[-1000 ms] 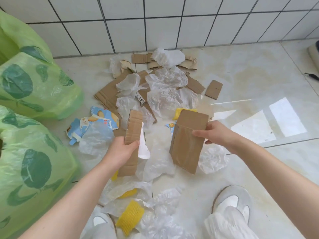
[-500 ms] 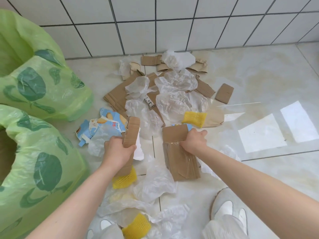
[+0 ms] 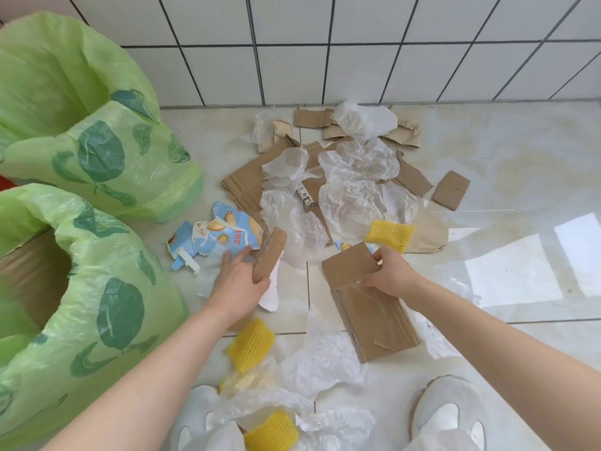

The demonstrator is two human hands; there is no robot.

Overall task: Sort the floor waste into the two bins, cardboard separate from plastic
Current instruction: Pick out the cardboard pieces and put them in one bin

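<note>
My left hand (image 3: 235, 281) grips a narrow cardboard strip (image 3: 269, 254), its fingers stretched toward a blue printed carton (image 3: 224, 237). My right hand (image 3: 392, 275) pinches the top flap of a large folded cardboard piece (image 3: 370, 307) that lies on the floor. Two bins lined with green leaf-print bags stand at the left: the near bin (image 3: 84, 288) has brown cardboard inside, the far bin (image 3: 81, 102) shows only its liner. Beyond my hands, clear plastic sheets (image 3: 351, 203) and cardboard scraps (image 3: 247, 183) lie mixed together.
Yellow foam nets (image 3: 388, 235) (image 3: 250, 345) (image 3: 271, 431) and crumpled plastic (image 3: 322, 362) lie near my white shoes (image 3: 450, 415). A loose cardboard square (image 3: 451, 189) sits at the right. A white tiled wall (image 3: 325, 43) closes the back; bare tile floor (image 3: 520, 336) spreads to the right.
Both hands have come down and leftward with their cardboard. The large piece, held upright earlier, now lies on the floor. My left fingers have opened toward the blue carton.
</note>
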